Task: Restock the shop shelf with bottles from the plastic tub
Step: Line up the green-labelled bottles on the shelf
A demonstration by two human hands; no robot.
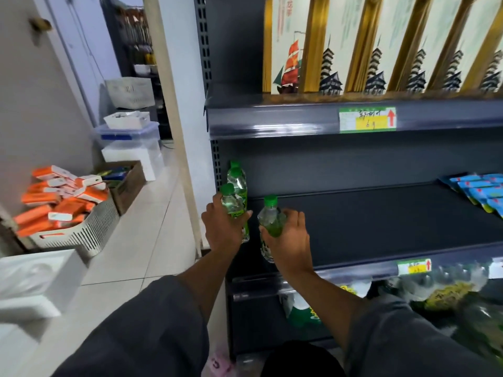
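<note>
Shelf [381,221] was dark grey; bottles in left hand [221,232] and right hand [288,240] were clear with green caps and green labels, same for the bottle at back [236,178]. At 3 o'clock, blue packets [481,191]. At 12, white boxes [381,50] with gold edges and black pagoda print. At 9, orange-and-white boxes [57,200] in a white basket [89,232]

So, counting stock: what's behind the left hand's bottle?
One green-capped bottle stands behind the left hand's bottle, at the shelf's left end. Its base is covered, and anything further back.
</note>
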